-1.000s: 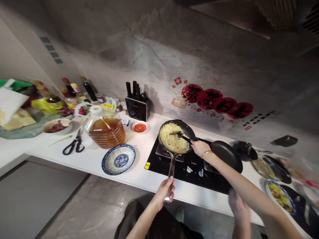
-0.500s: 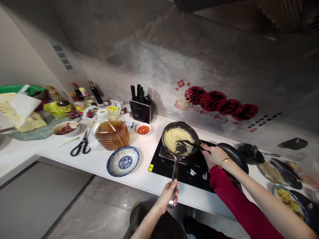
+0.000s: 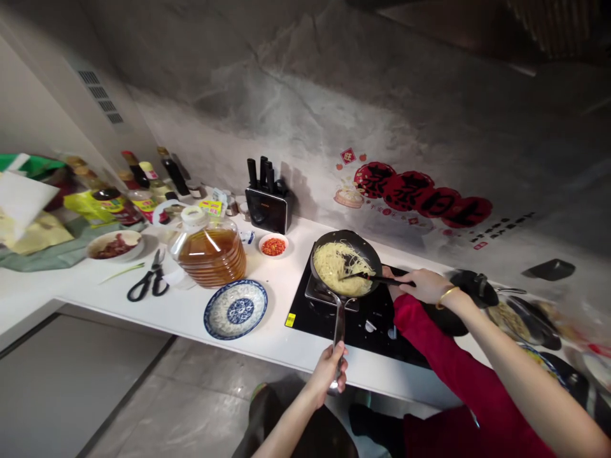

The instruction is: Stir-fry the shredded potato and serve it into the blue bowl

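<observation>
A black frying pan (image 3: pixel 370 253) full of pale shredded food (image 3: pixel 334 262) sits on the black hob (image 3: pixel 360 318). My left hand (image 3: pixel 328 370) is closed round the end of the pan's long steel handle (image 3: pixel 339 324). My right hand (image 3: pixel 426 284), with a gold bangle at the wrist, grips a black spatula (image 3: pixel 370 277) whose blade lies in the food. Under my right arm another person's red sleeve (image 3: pixel 442 359) reaches toward the hob.
A blue-and-white plate (image 3: pixel 235 308), a big jug of amber oil (image 3: pixel 210 253), scissors (image 3: pixel 147 284), a small dish of chopped red chilli (image 3: pixel 273 245) and a knife block (image 3: pixel 265 205) stand left of the hob. More pans (image 3: pixel 470 289) and plates of food lie at the right.
My right hand has drawn the spatula to the right across the pan. The red sleeve came in under my right arm and has moved further toward the hob. My left hand keeps its hold.
</observation>
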A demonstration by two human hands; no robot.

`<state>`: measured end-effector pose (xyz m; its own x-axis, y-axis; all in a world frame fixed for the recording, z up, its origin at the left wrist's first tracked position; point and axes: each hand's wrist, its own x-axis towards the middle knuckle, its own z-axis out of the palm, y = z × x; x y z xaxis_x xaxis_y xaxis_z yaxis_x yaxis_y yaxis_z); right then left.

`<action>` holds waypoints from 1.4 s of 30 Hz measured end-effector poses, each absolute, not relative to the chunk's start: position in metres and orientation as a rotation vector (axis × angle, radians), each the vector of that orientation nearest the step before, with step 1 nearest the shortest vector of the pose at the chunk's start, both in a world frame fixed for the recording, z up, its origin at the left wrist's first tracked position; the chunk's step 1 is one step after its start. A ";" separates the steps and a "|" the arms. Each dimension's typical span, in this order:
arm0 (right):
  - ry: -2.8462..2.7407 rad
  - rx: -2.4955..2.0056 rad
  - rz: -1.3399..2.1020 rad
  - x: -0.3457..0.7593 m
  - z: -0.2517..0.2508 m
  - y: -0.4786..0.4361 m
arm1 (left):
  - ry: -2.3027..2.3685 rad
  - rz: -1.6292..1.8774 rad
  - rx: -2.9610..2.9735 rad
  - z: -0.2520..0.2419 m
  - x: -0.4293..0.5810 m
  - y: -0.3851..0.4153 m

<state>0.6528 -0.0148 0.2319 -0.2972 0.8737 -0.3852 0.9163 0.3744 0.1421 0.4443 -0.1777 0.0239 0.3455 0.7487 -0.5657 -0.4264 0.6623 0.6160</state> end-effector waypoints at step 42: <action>2.244 2.116 -0.667 0.667 0.079 -0.063 | 0.972 0.765 0.415 0.037 0.436 -0.179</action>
<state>0.6667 -0.0626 0.0791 -0.1005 0.9567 -0.2733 0.9507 0.0114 -0.3099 0.4364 -0.1790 0.0374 0.3378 0.7401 -0.5815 -0.3911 0.6723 0.6285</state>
